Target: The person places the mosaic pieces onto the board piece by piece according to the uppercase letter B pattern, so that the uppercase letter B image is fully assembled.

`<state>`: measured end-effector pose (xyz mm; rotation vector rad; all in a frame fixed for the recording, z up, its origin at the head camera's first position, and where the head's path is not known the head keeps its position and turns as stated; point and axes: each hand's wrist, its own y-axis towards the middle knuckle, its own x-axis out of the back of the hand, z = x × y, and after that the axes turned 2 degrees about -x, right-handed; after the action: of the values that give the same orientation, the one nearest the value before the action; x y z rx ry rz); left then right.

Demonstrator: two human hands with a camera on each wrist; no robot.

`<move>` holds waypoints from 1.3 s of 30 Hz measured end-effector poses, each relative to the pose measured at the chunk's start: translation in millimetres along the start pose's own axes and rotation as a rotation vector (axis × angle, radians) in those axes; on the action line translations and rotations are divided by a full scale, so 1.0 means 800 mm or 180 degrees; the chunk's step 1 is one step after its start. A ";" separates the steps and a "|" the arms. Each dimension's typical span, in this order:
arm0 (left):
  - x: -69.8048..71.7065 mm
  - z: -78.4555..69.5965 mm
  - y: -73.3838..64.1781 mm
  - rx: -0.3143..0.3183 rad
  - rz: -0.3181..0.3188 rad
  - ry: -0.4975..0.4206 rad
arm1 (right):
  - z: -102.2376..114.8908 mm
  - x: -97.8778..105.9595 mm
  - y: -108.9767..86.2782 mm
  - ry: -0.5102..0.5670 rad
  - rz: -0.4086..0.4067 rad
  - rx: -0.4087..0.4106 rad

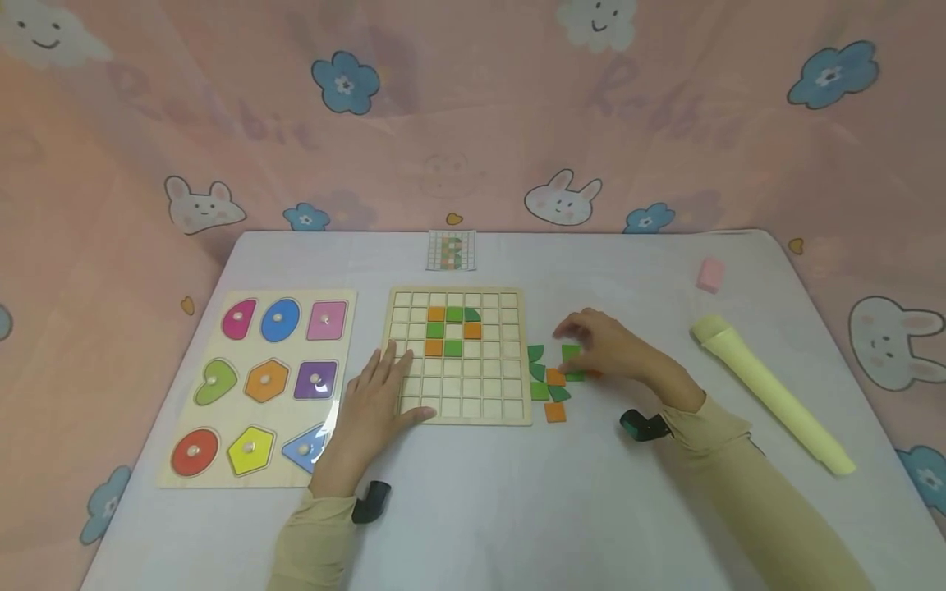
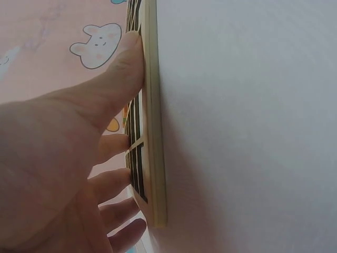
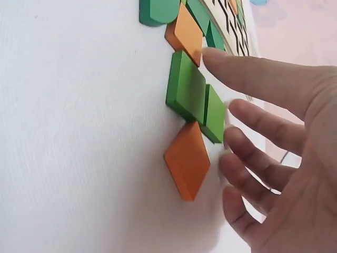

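A wooden grid board (image 1: 491,394) lies on the white table, with several orange and green tiles forming a ring in its upper middle cells. My left hand (image 1: 373,402) rests with spread fingers on the board's lower left side; its thumb (image 2: 124,63) lies along the near rim. Right of the board is a loose group of orange and green tiles, some with a rounded side. My right hand (image 1: 609,349) hovers at that group, fingers apart and gently bent, gripping nothing. Its thumb tip is right by an orange tile (image 3: 184,31), with green square tiles (image 3: 187,87) just below the fingers.
A shape puzzle board (image 1: 254,349) with knobbed pieces lies at the left. Behind the grid board is a small pattern card (image 1: 451,251). Toward the right are a pink block (image 1: 710,275) and a long pale yellow tube (image 1: 776,394). A pink printed cloth (image 1: 458,107) hangs behind the table.
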<state>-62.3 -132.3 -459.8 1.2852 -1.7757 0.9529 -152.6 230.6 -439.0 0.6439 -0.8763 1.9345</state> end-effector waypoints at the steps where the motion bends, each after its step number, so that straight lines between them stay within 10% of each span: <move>1: 0.000 0.000 0.000 0.0000 0.0000 -0.0001 | -0.001 0.001 -0.002 -0.0010 0.0026 0.0008; 39: 0.001 0.000 0.000 -0.0016 -0.0013 -0.0011 | 0.028 -0.035 0.012 0.0199 -0.0253 0.0280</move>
<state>-62.0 -132.3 -459.2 1.2876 -1.7765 0.9437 -145.7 195.3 -448.1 0.6566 -0.7198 1.9193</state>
